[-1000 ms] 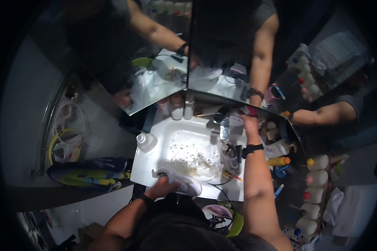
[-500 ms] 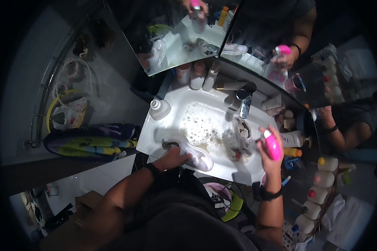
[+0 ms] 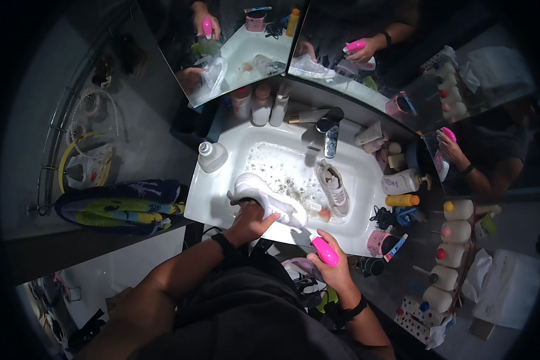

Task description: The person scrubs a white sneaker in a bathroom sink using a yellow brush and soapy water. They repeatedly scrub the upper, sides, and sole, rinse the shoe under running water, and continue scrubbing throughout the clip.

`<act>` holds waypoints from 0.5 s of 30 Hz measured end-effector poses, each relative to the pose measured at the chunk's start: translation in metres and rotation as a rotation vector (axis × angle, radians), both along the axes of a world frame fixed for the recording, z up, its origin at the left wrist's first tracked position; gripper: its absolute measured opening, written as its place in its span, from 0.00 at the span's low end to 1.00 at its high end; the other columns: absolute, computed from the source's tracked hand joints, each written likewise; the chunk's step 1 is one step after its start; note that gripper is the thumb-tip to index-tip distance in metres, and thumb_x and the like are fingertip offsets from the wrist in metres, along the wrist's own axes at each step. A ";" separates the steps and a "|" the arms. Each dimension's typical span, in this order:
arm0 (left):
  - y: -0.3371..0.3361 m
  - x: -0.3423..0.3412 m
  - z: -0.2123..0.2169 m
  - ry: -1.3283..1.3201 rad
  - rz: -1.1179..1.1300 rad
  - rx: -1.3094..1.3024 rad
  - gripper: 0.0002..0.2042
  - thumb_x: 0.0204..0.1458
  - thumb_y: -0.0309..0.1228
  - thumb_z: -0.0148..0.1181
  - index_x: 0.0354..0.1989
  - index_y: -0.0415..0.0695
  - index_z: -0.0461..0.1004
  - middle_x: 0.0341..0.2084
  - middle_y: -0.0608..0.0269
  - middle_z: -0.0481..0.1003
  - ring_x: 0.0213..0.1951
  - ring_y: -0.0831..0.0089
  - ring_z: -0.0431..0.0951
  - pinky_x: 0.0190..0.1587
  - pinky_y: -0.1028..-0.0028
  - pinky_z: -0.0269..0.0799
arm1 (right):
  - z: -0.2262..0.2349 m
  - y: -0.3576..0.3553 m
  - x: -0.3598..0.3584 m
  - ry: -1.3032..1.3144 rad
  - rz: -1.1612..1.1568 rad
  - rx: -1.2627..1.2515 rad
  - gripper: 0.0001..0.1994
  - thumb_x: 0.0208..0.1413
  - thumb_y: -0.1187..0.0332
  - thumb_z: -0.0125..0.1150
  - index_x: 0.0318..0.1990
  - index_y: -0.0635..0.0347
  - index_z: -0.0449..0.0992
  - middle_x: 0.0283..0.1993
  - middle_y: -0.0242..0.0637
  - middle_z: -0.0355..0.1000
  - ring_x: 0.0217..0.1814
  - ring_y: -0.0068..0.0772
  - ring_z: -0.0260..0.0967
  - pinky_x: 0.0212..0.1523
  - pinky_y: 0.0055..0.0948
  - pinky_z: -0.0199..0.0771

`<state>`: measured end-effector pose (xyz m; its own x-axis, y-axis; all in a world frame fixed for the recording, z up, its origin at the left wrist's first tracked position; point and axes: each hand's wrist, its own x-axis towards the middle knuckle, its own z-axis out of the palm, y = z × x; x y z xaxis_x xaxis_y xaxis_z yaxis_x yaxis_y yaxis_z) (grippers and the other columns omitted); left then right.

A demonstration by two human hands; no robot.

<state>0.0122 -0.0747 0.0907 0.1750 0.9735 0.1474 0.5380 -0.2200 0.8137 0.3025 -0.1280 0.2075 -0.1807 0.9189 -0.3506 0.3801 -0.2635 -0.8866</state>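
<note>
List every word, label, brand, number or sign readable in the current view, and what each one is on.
No text can be read.
White shoe in the left hand: no readable lettering.
Pink object in the right hand: no readable marking.
White pump bottle, yellow bottle, blue-and-white tube, white pack: any print is too small or blurred.
</note>
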 end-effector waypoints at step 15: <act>0.000 0.004 0.024 0.107 -0.002 -0.052 0.25 0.62 0.43 0.66 0.18 0.36 0.77 0.18 0.45 0.75 0.30 0.43 0.77 0.42 0.51 0.68 | -0.004 0.014 0.000 -0.308 0.092 0.290 0.17 0.55 0.68 0.78 0.49 0.62 0.81 0.45 0.47 0.80 0.46 0.54 0.80 0.48 0.42 0.80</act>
<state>0.0160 -0.0750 0.1149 0.1890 0.9790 0.0767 0.6220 -0.1798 0.7621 0.3029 -0.1136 0.2033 -0.1941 0.9722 -0.1310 0.6491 0.0271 -0.7602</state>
